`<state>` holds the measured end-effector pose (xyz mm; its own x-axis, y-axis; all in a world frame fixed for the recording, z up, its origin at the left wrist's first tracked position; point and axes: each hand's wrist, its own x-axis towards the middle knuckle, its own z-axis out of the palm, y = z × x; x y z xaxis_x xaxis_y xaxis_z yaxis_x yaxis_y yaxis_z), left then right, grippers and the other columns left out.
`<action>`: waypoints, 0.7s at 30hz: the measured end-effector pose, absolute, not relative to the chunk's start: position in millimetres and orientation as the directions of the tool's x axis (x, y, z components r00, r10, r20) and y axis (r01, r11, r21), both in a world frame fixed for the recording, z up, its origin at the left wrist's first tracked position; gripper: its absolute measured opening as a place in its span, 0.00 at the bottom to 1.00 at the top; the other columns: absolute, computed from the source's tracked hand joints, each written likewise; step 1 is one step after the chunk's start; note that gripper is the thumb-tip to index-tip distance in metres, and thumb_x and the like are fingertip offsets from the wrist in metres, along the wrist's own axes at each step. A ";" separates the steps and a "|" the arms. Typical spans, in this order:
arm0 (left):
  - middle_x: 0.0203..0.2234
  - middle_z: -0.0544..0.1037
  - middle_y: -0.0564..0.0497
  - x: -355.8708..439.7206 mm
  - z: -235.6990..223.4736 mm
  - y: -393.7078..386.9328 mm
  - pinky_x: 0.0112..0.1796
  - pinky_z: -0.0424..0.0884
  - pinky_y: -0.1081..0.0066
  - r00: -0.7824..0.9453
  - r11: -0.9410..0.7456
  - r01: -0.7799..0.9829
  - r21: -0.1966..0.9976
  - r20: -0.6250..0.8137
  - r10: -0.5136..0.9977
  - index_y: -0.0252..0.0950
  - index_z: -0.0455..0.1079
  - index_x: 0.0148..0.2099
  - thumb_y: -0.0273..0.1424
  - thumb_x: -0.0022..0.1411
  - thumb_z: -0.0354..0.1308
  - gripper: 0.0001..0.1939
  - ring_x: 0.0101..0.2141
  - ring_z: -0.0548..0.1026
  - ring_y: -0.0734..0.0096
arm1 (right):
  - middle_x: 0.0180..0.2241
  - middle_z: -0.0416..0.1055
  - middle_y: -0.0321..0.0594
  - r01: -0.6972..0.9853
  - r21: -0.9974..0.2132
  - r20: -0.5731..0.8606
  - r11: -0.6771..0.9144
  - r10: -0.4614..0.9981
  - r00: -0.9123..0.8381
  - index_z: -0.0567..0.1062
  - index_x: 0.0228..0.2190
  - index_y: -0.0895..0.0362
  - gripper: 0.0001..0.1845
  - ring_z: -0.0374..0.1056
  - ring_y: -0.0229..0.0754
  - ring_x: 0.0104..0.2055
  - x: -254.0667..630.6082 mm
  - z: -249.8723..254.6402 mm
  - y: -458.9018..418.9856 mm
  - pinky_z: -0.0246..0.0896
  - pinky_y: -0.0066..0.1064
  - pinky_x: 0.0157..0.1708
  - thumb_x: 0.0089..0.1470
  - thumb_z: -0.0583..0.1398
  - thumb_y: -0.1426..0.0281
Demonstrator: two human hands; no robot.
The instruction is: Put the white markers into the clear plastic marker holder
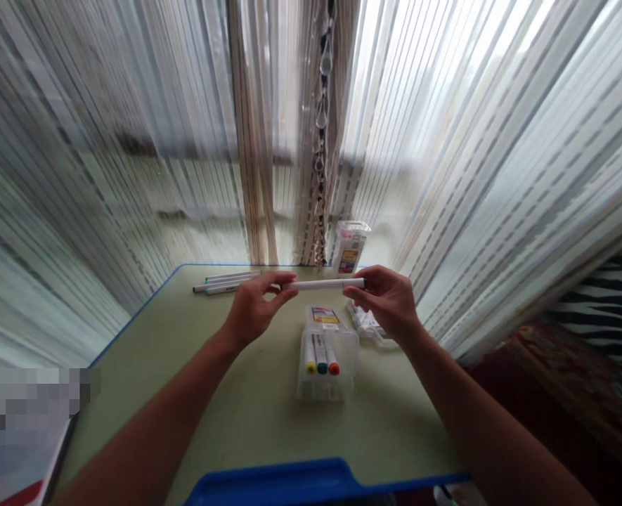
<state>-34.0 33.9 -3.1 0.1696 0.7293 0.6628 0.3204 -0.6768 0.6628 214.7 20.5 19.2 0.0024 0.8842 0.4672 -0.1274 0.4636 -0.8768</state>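
A white marker (321, 284) is held level above the table between my two hands. The fingertips of my left hand (255, 303) pinch its left end. My right hand (387, 299) grips the other end, where a dark tip shows. Below the marker, a clear plastic case (326, 388) lies on the table with yellow, green and orange-ended markers (322, 355) inside. Several white markers (229, 282) lie side by side on the table, just left of my left hand. Partly hidden behind my right hand is another clear case (366, 322) lying flat.
An upright clear case (348, 249) with a colourful label stands at the table's back edge. String curtains (184, 140) hang behind the green table (237, 422). A blue tray edge (273, 481) runs along the front. Zebra-striped fabric (606, 302) is at right.
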 end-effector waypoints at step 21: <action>0.37 0.83 0.46 -18.1 -7.5 12.6 0.42 0.76 0.70 0.359 -0.815 0.544 0.198 0.823 0.440 0.34 0.73 0.44 0.26 0.67 0.59 0.04 0.39 0.81 0.66 | 0.33 0.76 0.39 0.150 -0.394 0.859 0.907 0.422 -0.289 0.83 0.42 0.61 0.15 0.69 0.31 0.28 186.1 43.8 -32.5 0.70 0.24 0.29 0.51 0.73 0.74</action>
